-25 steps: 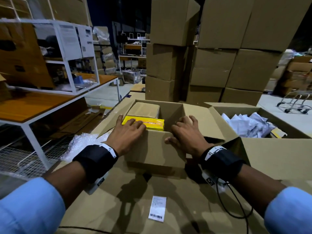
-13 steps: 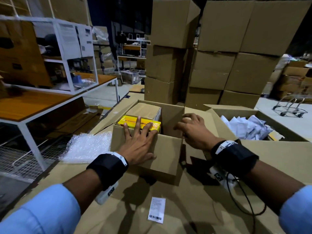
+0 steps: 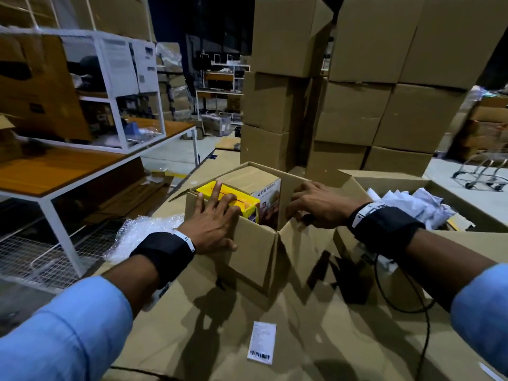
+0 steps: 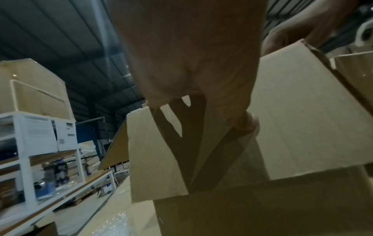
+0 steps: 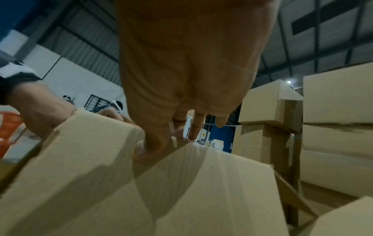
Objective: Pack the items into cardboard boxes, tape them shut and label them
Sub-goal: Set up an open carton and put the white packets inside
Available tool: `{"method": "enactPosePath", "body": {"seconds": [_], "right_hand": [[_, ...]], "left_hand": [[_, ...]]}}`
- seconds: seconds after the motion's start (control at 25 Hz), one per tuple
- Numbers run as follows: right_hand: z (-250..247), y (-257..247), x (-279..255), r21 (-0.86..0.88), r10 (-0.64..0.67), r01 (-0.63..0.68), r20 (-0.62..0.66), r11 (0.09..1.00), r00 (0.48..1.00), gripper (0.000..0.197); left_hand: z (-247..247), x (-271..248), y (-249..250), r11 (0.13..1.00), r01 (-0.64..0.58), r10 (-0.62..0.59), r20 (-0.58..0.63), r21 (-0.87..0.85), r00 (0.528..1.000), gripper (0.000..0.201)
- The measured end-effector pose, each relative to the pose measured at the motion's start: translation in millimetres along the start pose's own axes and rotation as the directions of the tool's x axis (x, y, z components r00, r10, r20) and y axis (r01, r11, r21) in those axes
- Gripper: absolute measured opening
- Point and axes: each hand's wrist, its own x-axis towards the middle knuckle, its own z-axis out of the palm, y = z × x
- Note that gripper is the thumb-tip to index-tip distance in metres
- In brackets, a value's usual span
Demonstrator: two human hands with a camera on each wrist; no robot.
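Observation:
A small open cardboard box (image 3: 247, 251) stands on the cardboard-covered work surface with one corner towards me. Inside it are a yellow carton (image 3: 246, 203) and a taller printed carton (image 3: 268, 198). My left hand (image 3: 214, 221) lies flat on the near left flap (image 4: 302, 111), its fingers spread and reaching over the yellow carton. My right hand (image 3: 319, 204) grips the right flap (image 5: 201, 191), thumb in front and fingers over its edge. A white barcode label (image 3: 261, 342) lies on the surface in front of the box.
Bubble wrap (image 3: 143, 232) lies left of the box. A large open box (image 3: 467, 215) holding crumpled white paper (image 3: 412, 207) stands to the right. Stacked cartons (image 3: 357, 105) rise behind, and a white-framed table (image 3: 68, 171) is at the left. A black cable (image 3: 406, 306) hangs from my right wrist.
The box has turned so that a corner faces me. My left hand slid up with its fingers spread over the yellow carton. My right hand moved off the near edge onto the right flap.

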Motion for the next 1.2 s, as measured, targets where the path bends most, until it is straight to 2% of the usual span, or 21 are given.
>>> {"method": "enactPosePath", "body": {"seconds": [0.12,0.2,0.28,0.32,0.44,0.52,0.68,0.8,0.92,1.04,1.2], "right_hand": [[10,-11,2,0.038,0.018,-0.014,-0.103,0.999,0.994,0.033],[14,-12,-1,0.054,0.049,-0.042,-0.13,0.998,0.99,0.031],[16,-15,-2,0.055,0.068,-0.06,-0.143,0.997,0.987,0.031],[17,-17,-1,0.048,0.066,-0.059,-0.152,0.997,0.986,0.032],[21,-24,5,0.043,0.073,-0.066,-0.19,0.997,0.979,0.035],[24,-27,7,0.03,0.102,-0.098,-0.193,0.995,0.976,0.036],[28,-30,12,0.122,0.143,-0.12,-0.197,0.985,0.97,0.038],[36,-22,16,0.19,0.179,-0.145,-0.172,0.971,0.969,0.048],[45,-2,18,0.193,0.272,-0.245,-0.129,0.95,0.953,0.06],[50,13,24,0.215,0.327,-0.298,-0.118,0.93,0.937,0.063],[50,17,41,0.232,0.404,-0.376,-0.087,0.897,0.911,0.062]], "left_hand": [[-1,-10,-11,0.99,-0.023,0.023,0.001,-0.138,1.0,0.082],[-3,-20,-6,0.951,-0.055,0.03,-0.088,-0.304,0.996,0.079],[-10,-27,13,0.927,-0.056,-0.005,-0.164,-0.37,0.986,0.08],[-14,-27,26,0.931,-0.041,-0.015,-0.152,-0.362,0.988,0.081],[-18,-17,65,0.951,0.047,-0.049,0.001,-0.304,0.999,0.084],[-18,-12,74,0.957,0.089,-0.085,0.027,-0.275,0.996,0.078],[-19,-8,65,0.961,0.109,-0.104,0.033,-0.254,0.994,0.045],[-21,-8,55,0.955,0.138,-0.134,0.034,-0.264,0.99,0.046],[-17,-7,38,0.956,0.163,-0.162,0.023,-0.242,0.986,0.048],[-11,-6,17,0.948,0.2,-0.204,0.011,-0.249,0.979,0.048],[-7,-6,-4,0.967,0.157,-0.171,-0.05,-0.202,0.984,0.045]]}}
